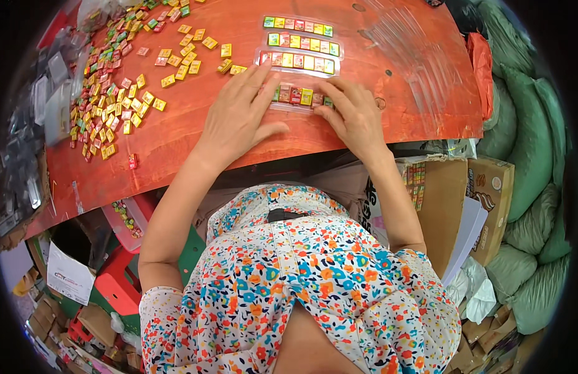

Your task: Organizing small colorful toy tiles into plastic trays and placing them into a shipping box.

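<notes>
Small coloured boxes (pixel 296 95) in red, yellow, green and pink stand in a row in the nearest clear plastic tray (pixel 291 107) on the table. My left hand (pixel 242 115) lies at the tray's left end, fingers stretched out and thumb apart. Its fingertips reach past the near row toward the tray behind. At the right end, my right hand (pixel 353 118) bends its fingers over the last boxes, thumb and index finger apart; its fingertips partly cover that end. Three more filled trays (pixel 299 43) lie in a stack of rows just beyond.
A wide pile of loose small boxes (pixel 114 106) spreads over the left of the red-orange table (pixel 195 134). Empty clear trays (pixel 420 68) overlap at the right. Cardboard cartons (pixel 448 199) stand below the right edge, beside green sacks (pixel 525 137). A pink bin (pixel 142 209) sits below left.
</notes>
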`<state>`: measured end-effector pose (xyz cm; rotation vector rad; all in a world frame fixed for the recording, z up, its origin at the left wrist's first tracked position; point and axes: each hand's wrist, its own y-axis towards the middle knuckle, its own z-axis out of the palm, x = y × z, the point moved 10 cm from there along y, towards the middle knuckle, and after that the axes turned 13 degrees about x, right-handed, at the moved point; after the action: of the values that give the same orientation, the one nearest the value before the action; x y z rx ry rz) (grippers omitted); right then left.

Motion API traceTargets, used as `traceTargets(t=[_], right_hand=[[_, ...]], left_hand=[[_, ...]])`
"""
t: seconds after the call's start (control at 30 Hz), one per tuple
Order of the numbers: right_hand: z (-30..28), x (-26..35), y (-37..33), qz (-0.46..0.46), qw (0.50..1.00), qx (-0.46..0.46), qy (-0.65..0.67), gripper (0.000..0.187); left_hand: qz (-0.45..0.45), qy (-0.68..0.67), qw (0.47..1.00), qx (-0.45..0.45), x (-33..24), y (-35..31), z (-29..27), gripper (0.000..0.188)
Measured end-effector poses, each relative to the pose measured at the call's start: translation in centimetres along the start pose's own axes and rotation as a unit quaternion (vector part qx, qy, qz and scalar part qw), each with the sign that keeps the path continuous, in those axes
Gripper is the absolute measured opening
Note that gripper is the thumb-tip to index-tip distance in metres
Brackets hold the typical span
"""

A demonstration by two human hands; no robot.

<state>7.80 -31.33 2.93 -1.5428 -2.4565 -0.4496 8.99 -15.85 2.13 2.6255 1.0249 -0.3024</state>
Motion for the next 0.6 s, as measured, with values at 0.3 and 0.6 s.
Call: traceTargets(t=[0.3,0.6], right_hand=[[4.3,1.9,-0.5,-0.058,0.992,0.103,-0.049,0.068],[4.2,1.4,-0.5,-0.06,0.986,0.132,-0.084,0.08]], left_hand=[[0.03,0.028,0.993,0.111,-1.8,0.5,3.7,0.099],[0.054,-0.03,0.994,0.093,-2.7,1.8,3.8,0.105]])
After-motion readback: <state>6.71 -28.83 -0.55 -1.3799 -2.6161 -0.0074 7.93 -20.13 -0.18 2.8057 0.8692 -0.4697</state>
